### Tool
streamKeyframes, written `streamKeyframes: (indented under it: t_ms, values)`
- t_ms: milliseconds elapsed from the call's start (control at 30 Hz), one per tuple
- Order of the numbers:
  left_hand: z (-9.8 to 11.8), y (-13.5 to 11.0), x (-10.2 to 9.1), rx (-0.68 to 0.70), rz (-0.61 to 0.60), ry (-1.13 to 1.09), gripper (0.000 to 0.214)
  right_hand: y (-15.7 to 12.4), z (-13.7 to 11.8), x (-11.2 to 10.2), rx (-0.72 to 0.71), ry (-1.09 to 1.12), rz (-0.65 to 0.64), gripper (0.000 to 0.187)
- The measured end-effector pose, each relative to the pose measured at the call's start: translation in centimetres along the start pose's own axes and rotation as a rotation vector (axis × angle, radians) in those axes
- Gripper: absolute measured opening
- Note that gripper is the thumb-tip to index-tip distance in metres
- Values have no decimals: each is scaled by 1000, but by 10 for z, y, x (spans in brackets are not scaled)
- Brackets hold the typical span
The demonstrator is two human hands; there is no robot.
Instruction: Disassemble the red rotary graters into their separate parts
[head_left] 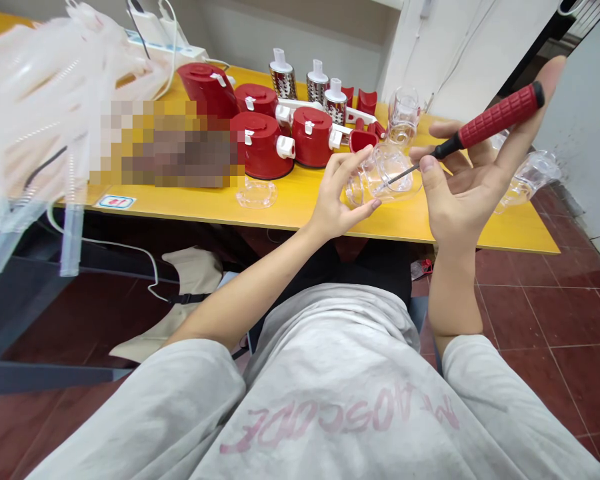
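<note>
My left hand point(341, 193) grips a clear plastic housing point(386, 175) just above the front edge of the yellow table point(300, 200), thumb and fingers closed round its left end. My right hand point(473, 183) holds a screwdriver with a red ribbed handle point(500, 117). The thumb and forefinger pinch the black shaft while the other fingers stretch out. The thin metal tip points left into the clear housing.
Several red plastic bodies point(263, 143) and metal grater drums point(283, 75) stand at the table's back. A clear lid point(257, 193) lies near the front edge, and more clear parts point(527, 177) sit at the right. White ribbed tubing point(40, 93) fills the upper left.
</note>
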State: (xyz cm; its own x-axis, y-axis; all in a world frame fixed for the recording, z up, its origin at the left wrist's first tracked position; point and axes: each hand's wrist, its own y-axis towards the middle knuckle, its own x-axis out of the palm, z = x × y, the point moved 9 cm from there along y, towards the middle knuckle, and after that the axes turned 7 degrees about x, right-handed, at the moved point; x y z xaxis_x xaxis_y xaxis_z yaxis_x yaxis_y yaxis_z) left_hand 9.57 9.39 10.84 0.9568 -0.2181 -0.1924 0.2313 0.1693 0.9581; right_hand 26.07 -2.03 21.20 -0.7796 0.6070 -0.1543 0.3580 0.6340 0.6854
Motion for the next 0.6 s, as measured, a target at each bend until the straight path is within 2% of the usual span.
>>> streamKeyframes:
  t_ms: [100,200,367,467,600]
  values:
    - [-1,-1,0,-2,-1,5,98,0,4,-5,-15,-90,66,127]
    - [-3,-2,2,-1,-10,1,99,2,13,-2,-10,-119,75,129]
    - [-4,-3,3,-9,-23,-6,101,5,28,7,-67,-59,79,123]
    - [-5,-3,3,-11,-23,-8,101,5,34,9,-50,-20,68,120]
    - [-7,-4,3,-14,-27,-9,101,3,31,8,-32,0,31,117]
